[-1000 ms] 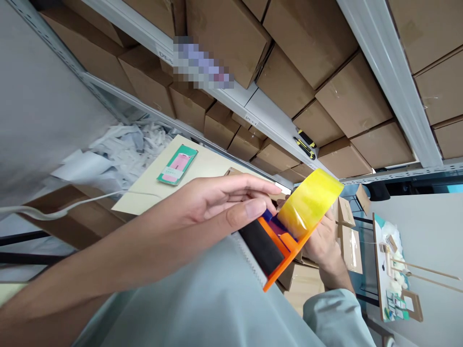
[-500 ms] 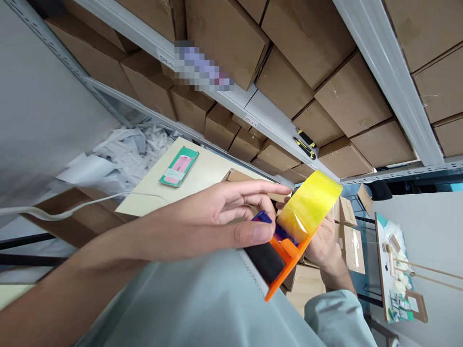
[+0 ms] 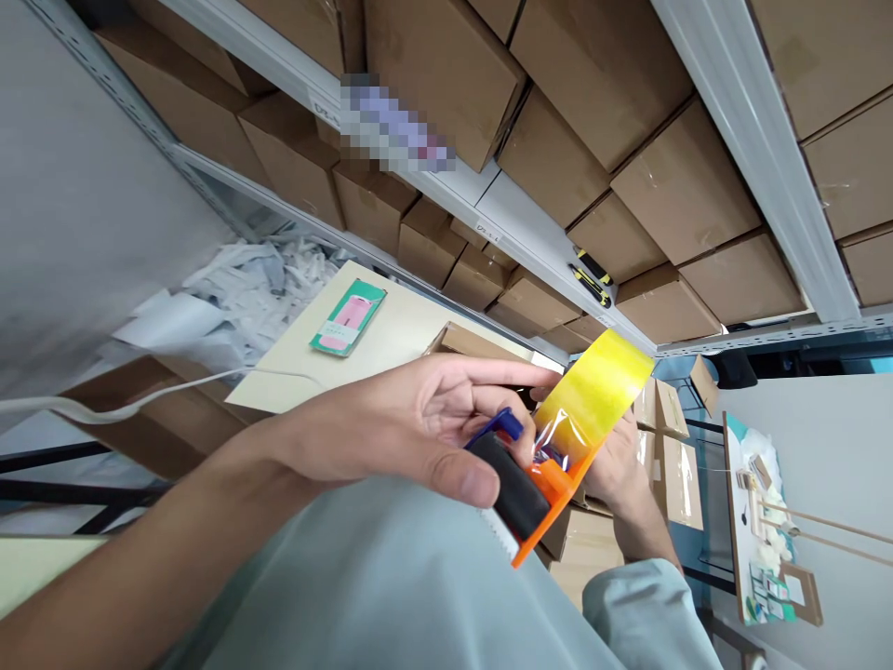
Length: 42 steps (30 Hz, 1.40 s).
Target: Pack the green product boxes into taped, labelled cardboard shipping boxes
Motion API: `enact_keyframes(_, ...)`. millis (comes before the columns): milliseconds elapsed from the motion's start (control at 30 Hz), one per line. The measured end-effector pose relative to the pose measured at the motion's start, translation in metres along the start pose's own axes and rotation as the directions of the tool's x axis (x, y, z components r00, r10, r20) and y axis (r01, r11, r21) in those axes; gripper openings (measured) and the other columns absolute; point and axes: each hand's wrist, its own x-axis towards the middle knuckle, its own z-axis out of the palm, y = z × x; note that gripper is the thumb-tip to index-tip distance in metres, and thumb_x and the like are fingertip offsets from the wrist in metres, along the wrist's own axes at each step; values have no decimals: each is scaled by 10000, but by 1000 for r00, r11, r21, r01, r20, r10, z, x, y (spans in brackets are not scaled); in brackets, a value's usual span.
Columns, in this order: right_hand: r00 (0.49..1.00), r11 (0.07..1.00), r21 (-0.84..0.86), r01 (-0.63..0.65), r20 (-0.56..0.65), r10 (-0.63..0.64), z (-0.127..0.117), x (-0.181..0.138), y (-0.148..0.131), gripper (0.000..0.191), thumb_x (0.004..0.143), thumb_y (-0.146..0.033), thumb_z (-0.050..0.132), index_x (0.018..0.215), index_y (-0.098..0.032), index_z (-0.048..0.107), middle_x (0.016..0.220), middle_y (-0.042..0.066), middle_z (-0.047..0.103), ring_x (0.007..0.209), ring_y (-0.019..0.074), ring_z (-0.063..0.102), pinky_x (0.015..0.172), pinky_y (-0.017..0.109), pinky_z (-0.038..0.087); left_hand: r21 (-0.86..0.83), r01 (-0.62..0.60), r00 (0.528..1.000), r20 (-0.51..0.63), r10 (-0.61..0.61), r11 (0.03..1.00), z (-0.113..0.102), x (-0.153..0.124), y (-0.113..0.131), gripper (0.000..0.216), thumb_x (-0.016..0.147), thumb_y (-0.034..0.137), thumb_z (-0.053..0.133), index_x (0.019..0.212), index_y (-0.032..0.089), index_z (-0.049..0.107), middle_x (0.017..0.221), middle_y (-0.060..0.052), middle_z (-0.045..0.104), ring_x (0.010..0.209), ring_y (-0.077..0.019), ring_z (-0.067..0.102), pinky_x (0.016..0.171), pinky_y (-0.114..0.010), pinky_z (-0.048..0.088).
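Clearly, in the head view everything centres on the orange tape dispenser (image 3: 556,478), held up between the person's two hands in front of a pale blue-green shirt (image 3: 391,586). Its long axis slants: the yellow tape roll (image 3: 596,386) sits at the upper right, the black roller (image 3: 514,486) and toothed edge (image 3: 503,534) at the lower left. The left hand (image 3: 419,433) comes at the dispenser from its left and is nearer the roller end; its thumb lies over the roller's edge, apart from the curled fingers, one of which bends between the blue tab (image 3: 509,424) and the roll. Whether that fingertip touches the film I cannot tell. The right hand (image 3: 619,473) supports the dispenser from its right, behind the roll; its fingers are mostly hidden. Left of the dispenser and beyond it lies the cream table (image 3: 275,377), carrying a green-and-pink package (image 3: 347,318) and, just behind the left hand, a cardboard box (image 3: 481,342). Above the dispenser, a shelf (image 3: 528,216) bears cartons (image 3: 687,181) and two utility knives (image 3: 590,285); white paper scraps (image 3: 258,284) heap to its far left.
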Motion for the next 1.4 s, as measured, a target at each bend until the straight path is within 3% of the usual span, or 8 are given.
enact_keyframes(333,995,996,0,88,38,-88,0,7,-5,353,1078,-108,546,760,-224,648,740,20,699,724,178,620,828,335,502,190,18,998,60,-29,982,-8,1,12,909,759,461,948,1580,278,604,831,23,746,864,-216,768,789,-304,643)
enact_keyframes(467,996,997,9,83,21,-83,2,13,-8,351,1060,-56,529,761,-215,624,702,3,655,686,169,580,820,329,477,414,-9,997,-67,40,910,-6,-11,8,924,800,500,878,1639,319,535,905,23,762,929,-209,773,852,-305,648)
enact_keyframes(600,997,998,12,55,58,-55,4,13,-7,323,1057,-64,519,792,-219,619,738,11,661,718,185,595,847,343,475,692,99,937,-307,167,715,1,-31,-1,815,894,570,749,1655,397,512,1158,-9,801,1024,-215,743,906,-321,641)
enact_keyframes(667,996,999,12,49,70,-50,4,12,-6,309,1056,-70,510,812,-221,624,748,14,662,731,194,602,868,357,481,795,88,901,-320,293,600,4,-38,-3,667,948,556,701,1588,405,591,1258,-12,786,1024,-215,726,892,-316,637)
enact_keyframes(833,997,998,37,58,41,-60,2,14,-5,301,1063,-92,510,816,-230,613,718,6,638,704,197,580,883,381,495,980,-60,781,-72,621,190,5,-48,3,298,1081,330,628,1358,362,730,1404,-4,693,1193,-169,675,939,-267,601)
enact_keyframes(1000,998,996,58,68,14,-69,0,18,-6,333,1068,-71,515,784,-230,582,696,-1,621,669,184,549,825,354,471,991,-76,719,134,682,-114,3,-53,1,273,1109,253,601,1344,308,729,1406,-37,686,1192,-185,630,1001,-359,568)
enact_keyframes(1267,999,997,70,41,5,-41,-2,18,-3,321,1045,-59,598,774,-228,578,706,-9,622,658,177,547,818,347,454,999,-51,700,47,712,-15,12,-55,-10,416,1073,179,633,1441,366,683,1378,6,758,1278,-214,683,1066,-372,621)
enact_keyframes(1400,999,998,49,32,6,-32,-4,19,-3,335,1052,-62,580,762,-229,571,710,3,624,681,184,563,822,355,459,998,-24,712,57,700,-57,13,-59,-11,463,1088,113,586,1498,319,645,1497,-1,689,1409,-200,613,1171,-386,558)
